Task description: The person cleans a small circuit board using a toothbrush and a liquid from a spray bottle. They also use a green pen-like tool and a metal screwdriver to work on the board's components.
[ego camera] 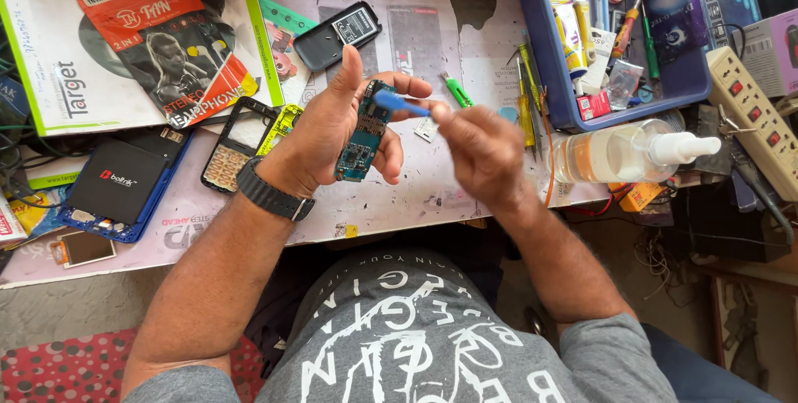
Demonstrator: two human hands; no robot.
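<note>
left hand (332, 133): fingers curled around a phone circuit board (363, 133), long axis near upright. right hand (482, 149): fingertips pinched on a blue brush (399, 104), its head touching the board's upper end from the right.

A cluttered workbench (416, 203), covered with printed paper sheets, fills the upper part of the view under even daylight. Right of the workbench, a bare concrete floor (665, 287) shows with loose wires lying on it. Left of and below the workbench edge lies a red dotted cloth (58, 370).
</note>
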